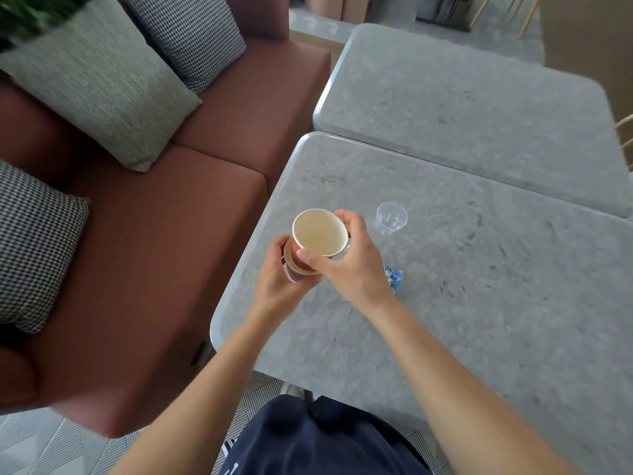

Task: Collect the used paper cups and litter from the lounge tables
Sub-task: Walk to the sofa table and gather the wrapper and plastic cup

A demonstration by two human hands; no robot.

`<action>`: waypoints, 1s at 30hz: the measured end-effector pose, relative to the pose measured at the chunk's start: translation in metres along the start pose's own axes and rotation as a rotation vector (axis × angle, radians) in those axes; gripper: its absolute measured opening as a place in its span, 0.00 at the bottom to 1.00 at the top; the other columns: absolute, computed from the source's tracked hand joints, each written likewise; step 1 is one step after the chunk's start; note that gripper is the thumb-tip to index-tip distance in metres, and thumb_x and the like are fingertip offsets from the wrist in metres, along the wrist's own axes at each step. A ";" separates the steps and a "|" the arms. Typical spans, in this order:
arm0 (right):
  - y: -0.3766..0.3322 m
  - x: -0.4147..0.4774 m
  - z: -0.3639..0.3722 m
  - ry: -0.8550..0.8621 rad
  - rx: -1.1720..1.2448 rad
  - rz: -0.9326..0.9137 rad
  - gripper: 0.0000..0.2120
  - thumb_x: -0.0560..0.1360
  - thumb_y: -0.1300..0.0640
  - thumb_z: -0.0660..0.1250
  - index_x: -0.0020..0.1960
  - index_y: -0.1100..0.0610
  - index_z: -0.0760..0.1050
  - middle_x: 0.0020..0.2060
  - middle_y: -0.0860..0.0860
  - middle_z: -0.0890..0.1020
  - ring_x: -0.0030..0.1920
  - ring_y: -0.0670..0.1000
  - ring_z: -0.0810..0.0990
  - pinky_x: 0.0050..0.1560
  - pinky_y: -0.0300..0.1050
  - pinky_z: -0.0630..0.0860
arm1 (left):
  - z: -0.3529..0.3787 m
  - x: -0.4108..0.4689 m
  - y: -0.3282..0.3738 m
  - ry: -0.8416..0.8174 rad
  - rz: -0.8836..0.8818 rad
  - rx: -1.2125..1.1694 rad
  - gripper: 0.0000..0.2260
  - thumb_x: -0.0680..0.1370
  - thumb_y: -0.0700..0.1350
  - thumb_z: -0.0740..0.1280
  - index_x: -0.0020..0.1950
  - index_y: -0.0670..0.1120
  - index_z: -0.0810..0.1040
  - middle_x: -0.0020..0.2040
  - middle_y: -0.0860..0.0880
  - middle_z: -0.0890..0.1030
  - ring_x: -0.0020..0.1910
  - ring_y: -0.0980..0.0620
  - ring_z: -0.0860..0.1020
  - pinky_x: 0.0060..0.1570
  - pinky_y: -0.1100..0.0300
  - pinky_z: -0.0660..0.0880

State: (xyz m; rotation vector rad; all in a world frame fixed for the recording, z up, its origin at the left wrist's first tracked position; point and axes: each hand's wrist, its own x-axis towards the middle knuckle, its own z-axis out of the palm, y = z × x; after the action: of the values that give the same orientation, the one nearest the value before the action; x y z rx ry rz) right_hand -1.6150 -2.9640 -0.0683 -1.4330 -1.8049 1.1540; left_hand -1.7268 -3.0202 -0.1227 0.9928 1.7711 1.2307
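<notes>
Both hands [346, 258] raised over the table [445, 303], fingers [310, 257] gripping paper cups [318, 233].

the paper cup [320, 232] is cream inside, reddish-brown outside. the plastic cup [391, 217] is clear. the wrapper [394, 276] is blue and white. the tabletop [462, 303] is mottled grey, the sofa [164, 234] brick red, its cushions [34, 241] black-and-white houndstooth or speckled grey-green.

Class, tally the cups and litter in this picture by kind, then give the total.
Paper cups, held in the hands: 2 (top cup, lower cup)
Clear plastic cup on the table: 1
Blue wrapper: 1
Total: 4
</notes>
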 end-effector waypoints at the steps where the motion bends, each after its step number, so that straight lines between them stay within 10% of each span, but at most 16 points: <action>1: 0.001 0.000 0.001 -0.002 -0.015 -0.001 0.35 0.61 0.43 0.78 0.62 0.49 0.66 0.54 0.44 0.77 0.57 0.52 0.75 0.59 0.56 0.72 | 0.000 -0.001 0.001 0.000 0.004 -0.002 0.28 0.67 0.37 0.78 0.61 0.49 0.68 0.51 0.61 0.75 0.48 0.75 0.74 0.46 0.76 0.70; 22: 0.016 -0.009 -0.003 -0.087 -0.041 0.030 0.47 0.67 0.41 0.73 0.76 0.53 0.53 0.73 0.49 0.63 0.73 0.50 0.60 0.72 0.50 0.59 | 0.010 -0.005 0.008 0.053 0.010 0.004 0.28 0.68 0.43 0.78 0.62 0.55 0.69 0.55 0.60 0.77 0.54 0.66 0.76 0.52 0.72 0.72; 30: 0.081 0.010 -0.041 0.200 -0.141 0.185 0.23 0.73 0.55 0.70 0.65 0.61 0.69 0.63 0.54 0.75 0.64 0.56 0.70 0.65 0.48 0.66 | 0.004 -0.005 -0.001 0.086 -0.030 0.013 0.31 0.66 0.44 0.80 0.64 0.52 0.69 0.58 0.59 0.76 0.59 0.57 0.75 0.59 0.59 0.73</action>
State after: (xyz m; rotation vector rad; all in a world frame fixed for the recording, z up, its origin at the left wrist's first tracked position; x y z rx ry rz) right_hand -1.5449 -2.9381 -0.1208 -1.7620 -1.6693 0.9471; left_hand -1.7211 -3.0229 -0.1237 0.9303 1.8557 1.2611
